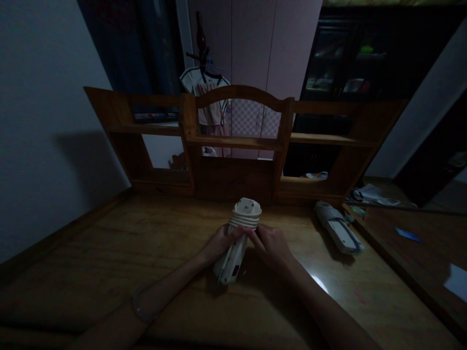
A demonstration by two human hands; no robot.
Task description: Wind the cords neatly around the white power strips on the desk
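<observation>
A white power strip (233, 255) with its cord wound round the far end lies on the wooden desk (109, 253), plug on top of the coil. My left hand (222, 241) grips its left side, fingers curled round the cord coil. My right hand (270, 244) is closed against the right side, fingertips pinching at the wound cord. A clear bangle sits on my left forearm.
A second white power strip (339, 226) with wound cord lies to the right on the desk. A wooden shelf hutch (237, 141) stands along the desk's back edge. Papers and small items lie on the floor (419, 233) at right. A wall runs along the left.
</observation>
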